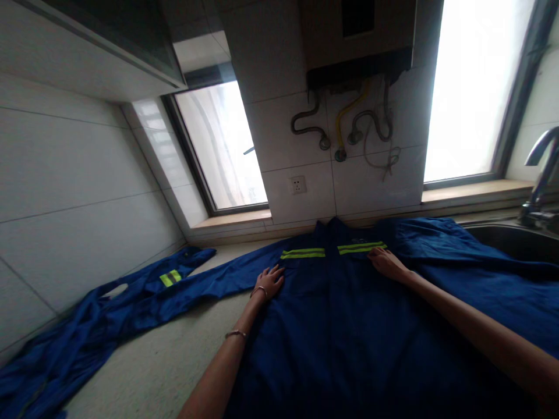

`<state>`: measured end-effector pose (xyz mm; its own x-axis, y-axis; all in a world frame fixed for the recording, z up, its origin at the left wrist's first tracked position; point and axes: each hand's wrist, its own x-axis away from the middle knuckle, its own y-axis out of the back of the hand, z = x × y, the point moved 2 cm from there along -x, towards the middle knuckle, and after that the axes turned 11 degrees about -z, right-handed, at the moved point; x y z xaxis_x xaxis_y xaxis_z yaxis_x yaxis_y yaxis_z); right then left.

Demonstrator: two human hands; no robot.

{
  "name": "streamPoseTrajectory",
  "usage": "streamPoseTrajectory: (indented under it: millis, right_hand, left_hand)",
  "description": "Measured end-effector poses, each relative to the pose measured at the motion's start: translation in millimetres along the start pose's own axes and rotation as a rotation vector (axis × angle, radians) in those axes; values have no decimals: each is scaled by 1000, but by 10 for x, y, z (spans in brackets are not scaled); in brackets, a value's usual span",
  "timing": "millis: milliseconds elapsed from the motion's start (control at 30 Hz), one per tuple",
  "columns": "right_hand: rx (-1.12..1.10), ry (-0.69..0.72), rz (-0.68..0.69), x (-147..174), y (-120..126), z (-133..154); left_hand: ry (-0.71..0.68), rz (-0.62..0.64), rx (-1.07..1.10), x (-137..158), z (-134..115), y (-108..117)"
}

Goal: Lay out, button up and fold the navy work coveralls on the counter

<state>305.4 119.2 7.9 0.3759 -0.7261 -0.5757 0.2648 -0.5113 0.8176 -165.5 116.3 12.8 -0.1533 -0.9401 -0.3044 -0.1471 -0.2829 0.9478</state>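
A dark blue work jacket (332, 314) with yellow-green reflective stripes lies spread over the counter, collar toward the wall. My left hand (269, 281) rests flat on its left chest side, just below a stripe, with fingers spread. At the end of the other chest stripe, my right hand (388, 263) has its fingers bent together against the cloth, seemingly pinching it. One sleeve stretches left toward another piece of blue clothing (117, 314) with a reflective patch. The jacket's lower part runs out of view at the bottom.
The pale counter (174, 355) meets a tiled wall. A sink (506, 241) with a metal faucet (541, 169) is at the right, partly beneath the cloth. A water heater (358, 41) with hoses and a wall socket (298, 184) are ahead. A cabinet (100, 46) overhangs the upper left.
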Motion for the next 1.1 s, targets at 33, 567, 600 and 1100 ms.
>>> streamPoseTrajectory:
  millis: [33, 567, 600, 1100]
  right_hand:
    - [32, 12, 20, 5, 16, 20]
    - [122, -131, 141, -204, 171, 142]
    - [119, -138, 139, -191, 177, 145]
    - [37, -266, 48, 168, -68, 132]
  left_hand:
    - [-2, 2, -2, 1, -1, -1]
    - [-9, -20, -30, 6, 5, -27]
    - [-9, -21, -29, 8, 3, -27]
    - [-462, -113, -148, -329, -466, 10]
